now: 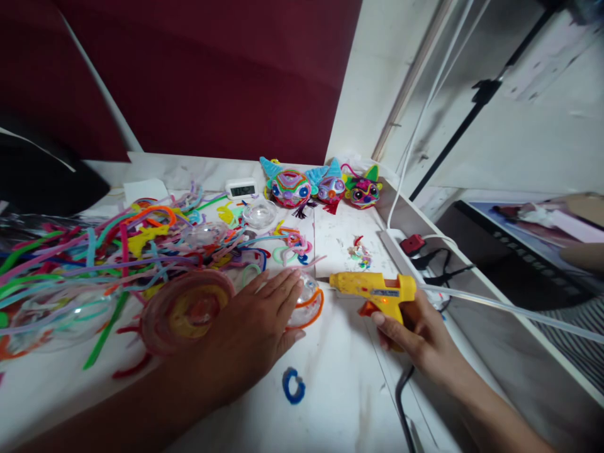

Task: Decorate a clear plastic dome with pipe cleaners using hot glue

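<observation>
My right hand point(415, 336) grips the handle of a yellow hot glue gun point(372, 290), whose nozzle points left toward a clear plastic dome with an orange pipe-cleaner rim point(309, 302). A clear glue stick point(509, 309) trails out of the gun's back to the right. My left hand point(257, 321) lies flat with fingers stretched out, resting on that dome. Just left of this hand sits another dome wound with pink and yellow pipe cleaner point(186, 311). A small blue pipe-cleaner ring point(292, 385) lies on the white table point(340, 390) near my wrist.
A large tangle of coloured pipe cleaners point(108, 258) covers the table's left half. Three finished pipe-cleaner faces point(321, 185) stand at the back, beside a small digital clock point(241, 189) and a clear dome point(259, 214). A power strip with a red switch point(415, 248) lies along the right edge.
</observation>
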`<state>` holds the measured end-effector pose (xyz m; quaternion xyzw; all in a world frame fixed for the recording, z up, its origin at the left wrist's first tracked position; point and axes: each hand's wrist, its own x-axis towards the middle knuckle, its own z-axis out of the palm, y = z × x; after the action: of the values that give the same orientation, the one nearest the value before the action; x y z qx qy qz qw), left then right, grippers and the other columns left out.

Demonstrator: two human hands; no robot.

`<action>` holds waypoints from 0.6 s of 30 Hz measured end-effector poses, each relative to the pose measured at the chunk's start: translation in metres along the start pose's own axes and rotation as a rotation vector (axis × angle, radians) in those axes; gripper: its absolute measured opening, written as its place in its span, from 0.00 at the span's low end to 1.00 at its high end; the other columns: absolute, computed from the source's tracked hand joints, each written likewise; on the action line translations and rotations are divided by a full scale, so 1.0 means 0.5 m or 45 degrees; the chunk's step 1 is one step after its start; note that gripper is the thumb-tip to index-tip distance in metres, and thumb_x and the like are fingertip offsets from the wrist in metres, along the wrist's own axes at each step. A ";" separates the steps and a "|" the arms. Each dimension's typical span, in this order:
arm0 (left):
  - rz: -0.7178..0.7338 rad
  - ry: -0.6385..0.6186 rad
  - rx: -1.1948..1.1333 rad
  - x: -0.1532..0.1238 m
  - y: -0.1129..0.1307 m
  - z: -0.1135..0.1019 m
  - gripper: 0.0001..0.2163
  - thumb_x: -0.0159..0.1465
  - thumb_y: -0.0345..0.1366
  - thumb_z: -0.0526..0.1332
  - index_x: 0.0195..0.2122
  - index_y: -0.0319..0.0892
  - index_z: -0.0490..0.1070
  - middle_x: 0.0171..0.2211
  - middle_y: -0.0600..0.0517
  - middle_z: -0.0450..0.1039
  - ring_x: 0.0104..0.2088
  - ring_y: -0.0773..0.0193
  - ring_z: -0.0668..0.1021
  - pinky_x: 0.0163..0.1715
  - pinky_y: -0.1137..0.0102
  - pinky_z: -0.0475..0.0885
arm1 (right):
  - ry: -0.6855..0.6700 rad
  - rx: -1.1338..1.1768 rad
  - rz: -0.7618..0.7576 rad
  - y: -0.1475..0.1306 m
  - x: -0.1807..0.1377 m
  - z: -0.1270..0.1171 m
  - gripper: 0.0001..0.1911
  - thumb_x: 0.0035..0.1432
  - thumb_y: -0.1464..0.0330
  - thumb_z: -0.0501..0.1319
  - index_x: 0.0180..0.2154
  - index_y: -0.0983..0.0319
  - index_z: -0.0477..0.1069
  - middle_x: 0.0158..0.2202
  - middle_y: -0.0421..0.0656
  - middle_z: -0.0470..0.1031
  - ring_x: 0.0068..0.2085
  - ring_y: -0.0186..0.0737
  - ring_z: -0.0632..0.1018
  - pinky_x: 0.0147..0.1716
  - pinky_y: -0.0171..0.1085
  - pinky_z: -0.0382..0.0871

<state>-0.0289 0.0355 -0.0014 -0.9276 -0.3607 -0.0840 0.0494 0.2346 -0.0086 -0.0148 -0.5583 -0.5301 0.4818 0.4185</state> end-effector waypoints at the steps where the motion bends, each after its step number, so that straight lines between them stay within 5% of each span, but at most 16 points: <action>1: 0.003 0.005 0.006 0.000 0.002 0.001 0.24 0.66 0.41 0.56 0.60 0.34 0.63 0.63 0.39 0.61 0.62 0.51 0.66 0.59 0.57 0.63 | -0.003 0.014 -0.007 0.000 0.000 0.000 0.17 0.60 0.59 0.63 0.45 0.58 0.60 0.39 0.43 0.75 0.25 0.32 0.73 0.23 0.34 0.69; 9: -0.009 0.004 -0.054 0.002 -0.006 -0.014 0.23 0.67 0.36 0.54 0.62 0.36 0.61 0.63 0.40 0.63 0.62 0.52 0.66 0.60 0.55 0.63 | 0.024 0.049 -0.041 -0.007 -0.002 0.003 0.20 0.58 0.59 0.64 0.46 0.58 0.59 0.38 0.43 0.75 0.23 0.30 0.72 0.21 0.32 0.67; 15: -0.189 0.303 -0.196 0.012 -0.071 -0.071 0.20 0.70 0.35 0.46 0.60 0.35 0.62 0.60 0.42 0.66 0.60 0.56 0.68 0.62 0.58 0.61 | 0.008 0.040 -0.064 -0.015 0.007 -0.010 0.19 0.56 0.58 0.66 0.39 0.59 0.60 0.22 0.35 0.70 0.19 0.30 0.71 0.17 0.30 0.58; 18: -0.170 0.302 -0.263 0.004 -0.086 -0.077 0.20 0.70 0.35 0.45 0.58 0.35 0.65 0.58 0.43 0.69 0.59 0.56 0.70 0.61 0.59 0.62 | -0.049 0.062 -0.081 -0.013 0.012 -0.019 0.17 0.57 0.58 0.65 0.39 0.59 0.60 0.19 0.34 0.71 0.17 0.30 0.69 0.17 0.29 0.55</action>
<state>-0.0614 0.0624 0.0380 -0.8854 -0.4025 -0.2325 -0.0096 0.2424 -0.0014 -0.0074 -0.5215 -0.5437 0.4915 0.4368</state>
